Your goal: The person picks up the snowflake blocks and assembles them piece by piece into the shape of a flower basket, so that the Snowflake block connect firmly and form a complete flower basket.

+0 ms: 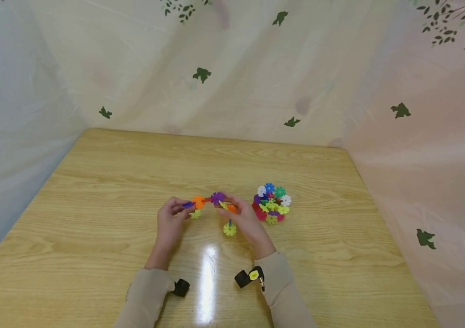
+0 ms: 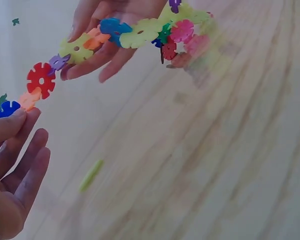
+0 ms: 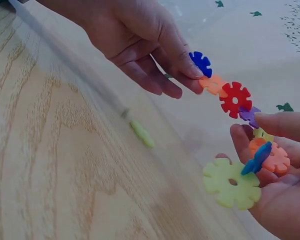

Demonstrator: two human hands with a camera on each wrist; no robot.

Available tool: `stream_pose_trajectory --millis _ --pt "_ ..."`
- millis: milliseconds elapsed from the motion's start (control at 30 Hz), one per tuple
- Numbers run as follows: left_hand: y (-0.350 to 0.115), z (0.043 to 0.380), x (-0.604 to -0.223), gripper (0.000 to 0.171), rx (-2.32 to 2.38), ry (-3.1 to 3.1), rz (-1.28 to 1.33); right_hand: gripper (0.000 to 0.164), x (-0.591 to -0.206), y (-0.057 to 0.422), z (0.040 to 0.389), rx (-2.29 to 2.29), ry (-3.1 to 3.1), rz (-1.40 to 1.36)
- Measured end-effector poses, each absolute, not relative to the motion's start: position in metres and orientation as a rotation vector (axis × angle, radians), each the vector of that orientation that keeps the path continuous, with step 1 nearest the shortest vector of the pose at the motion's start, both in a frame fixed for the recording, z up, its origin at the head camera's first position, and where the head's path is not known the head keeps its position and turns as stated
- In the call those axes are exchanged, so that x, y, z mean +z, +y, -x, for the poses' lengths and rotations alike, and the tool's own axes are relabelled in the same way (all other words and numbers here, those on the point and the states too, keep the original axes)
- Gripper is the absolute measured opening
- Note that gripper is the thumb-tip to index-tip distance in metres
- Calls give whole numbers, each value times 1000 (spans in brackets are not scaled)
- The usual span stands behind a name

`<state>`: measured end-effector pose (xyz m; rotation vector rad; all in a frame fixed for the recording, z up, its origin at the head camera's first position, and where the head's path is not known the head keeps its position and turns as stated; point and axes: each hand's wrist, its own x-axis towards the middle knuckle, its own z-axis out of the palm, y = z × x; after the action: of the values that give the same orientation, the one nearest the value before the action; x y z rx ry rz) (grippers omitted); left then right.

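A chain of interlocking plastic snowflake discs (image 3: 235,100) stretches between my hands above the table. From its left end run a dark blue disc (image 3: 200,64), an orange one (image 1: 198,202), a red one (image 2: 41,80) and a purple one (image 1: 217,197). Thumb and fingers of my left hand (image 1: 169,223) pinch the blue and orange end. My right hand (image 1: 250,224) holds the chain near the purple disc and a yellow one (image 2: 76,49). Beyond that grip, an orange disc (image 3: 277,159), a blue disc (image 2: 116,31) and a yellow-green end disc (image 1: 229,229) hang down.
A ball-like cluster of joined multicoloured discs (image 1: 271,207) stands on the wooden table (image 1: 93,218), right of my right hand. One loose yellow-green disc (image 1: 195,213) shows beside my left fingers. Cloth curtains (image 1: 236,68) with leaf prints surround the table's back and sides.
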<state>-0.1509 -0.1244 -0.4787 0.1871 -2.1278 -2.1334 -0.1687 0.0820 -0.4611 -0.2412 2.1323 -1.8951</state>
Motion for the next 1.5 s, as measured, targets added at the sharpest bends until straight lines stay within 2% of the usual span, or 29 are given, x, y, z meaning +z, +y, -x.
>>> stream_pose_trajectory --millis 300,867,1133,1500 --pt "-115 148 -476 13 -2074 -2143 -148 39 -459 79 171 -2178 1991 157" --pt "-117 146 -477 9 -1965 -2155 -12 51 -450 86 170 -1843 2250 328" --pt "-117 145 -474 8 -2013 -2199 -2 34 -449 85 170 -1940 2235 261" --pt "-119 143 -476 13 -2309 -2083 177 33 -449 92 171 -2013 2226 269"
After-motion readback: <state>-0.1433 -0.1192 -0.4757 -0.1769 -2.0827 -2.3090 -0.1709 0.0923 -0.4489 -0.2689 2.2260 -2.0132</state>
